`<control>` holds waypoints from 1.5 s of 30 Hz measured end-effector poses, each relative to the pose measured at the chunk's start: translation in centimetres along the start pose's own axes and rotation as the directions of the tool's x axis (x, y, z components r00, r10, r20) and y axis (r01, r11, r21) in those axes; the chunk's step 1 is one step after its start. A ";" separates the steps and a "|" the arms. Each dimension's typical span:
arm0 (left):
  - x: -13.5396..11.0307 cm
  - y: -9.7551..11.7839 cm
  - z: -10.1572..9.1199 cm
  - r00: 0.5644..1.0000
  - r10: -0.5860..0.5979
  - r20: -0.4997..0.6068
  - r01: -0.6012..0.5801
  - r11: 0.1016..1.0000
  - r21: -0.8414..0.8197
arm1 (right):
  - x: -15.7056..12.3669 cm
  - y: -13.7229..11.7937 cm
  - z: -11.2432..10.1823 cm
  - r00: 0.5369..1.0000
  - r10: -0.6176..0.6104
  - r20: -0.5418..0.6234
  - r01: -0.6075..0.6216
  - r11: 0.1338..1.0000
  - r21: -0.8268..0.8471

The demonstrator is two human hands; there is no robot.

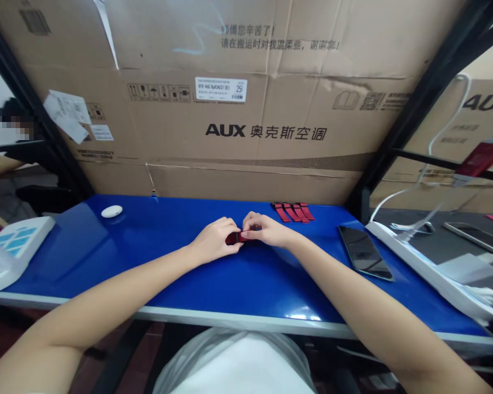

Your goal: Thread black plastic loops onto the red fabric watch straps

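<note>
My left hand (217, 239) and my right hand (264, 229) meet at the middle of the blue table (127, 257). Both are closed on a small dark red strap (235, 237) held between their fingertips just above the table top. Most of the strap is hidden by my fingers. Behind my right hand, near the back edge, several more red straps (293, 212) lie side by side.
A black phone (365, 253) lies flat to the right. A small white oval object (112, 211) sits at the back left. A white and light-blue box (12, 246) overhangs the left edge. A white tray (431, 271) lies at the right. Big cardboard boxes (230, 109) form the back wall.
</note>
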State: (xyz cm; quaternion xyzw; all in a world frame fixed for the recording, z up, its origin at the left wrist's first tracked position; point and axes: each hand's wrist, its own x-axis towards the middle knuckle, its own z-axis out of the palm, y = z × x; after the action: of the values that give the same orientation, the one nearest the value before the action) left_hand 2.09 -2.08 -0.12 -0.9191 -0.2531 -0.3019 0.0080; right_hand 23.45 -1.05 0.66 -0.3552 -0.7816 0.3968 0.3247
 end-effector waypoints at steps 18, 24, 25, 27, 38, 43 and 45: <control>-0.7 0.9 0.2 0.952 -0.146 0.269 0.214 0.946 -0.245 | -0.5 -3.1 0.1 0.993 -0.024 -0.113 0.087 0.802 0.591; -1.6 -2.0 -1.1 0.927 -0.229 0.295 0.291 0.938 -0.186 | -1.8 -4.7 -3.8 0.909 0.065 -0.412 0.205 0.792 0.576; -1.4 -2.3 -1.3 0.918 -0.274 0.285 0.340 0.916 -0.214 | -1.7 -4.3 -3.5 0.928 0.099 -0.360 0.156 0.775 0.613; -1.0 -2.5 -1.4 0.892 -0.349 0.287 0.432 0.846 -0.311 | -1.1 -3.2 -2.0 0.952 0.167 -0.257 0.052 0.739 0.672; -0.2 -2.1 -2.1 0.863 -0.412 0.292 0.479 0.851 -0.217 | 1.6 0.3 2.0 0.940 0.274 -0.203 -0.122 0.826 0.550; -1.8 -7.1 -3.1 0.784 -0.550 0.287 0.545 0.832 0.106 | 0.5 3.1 -1.0 0.872 0.097 -0.480 -0.353 0.803 -0.480; -2.5 -8.9 -3.4 0.764 -0.605 0.226 0.558 0.794 0.239 | 0.3 3.9 -1.5 0.841 0.131 -0.525 -0.487 0.607 -0.628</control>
State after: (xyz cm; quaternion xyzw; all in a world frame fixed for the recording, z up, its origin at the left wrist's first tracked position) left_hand -5.70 4.01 0.08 -0.8251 -0.5475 -0.1297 -0.0509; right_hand 25.63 1.44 -1.92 -0.6665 -0.7063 0.0072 0.2384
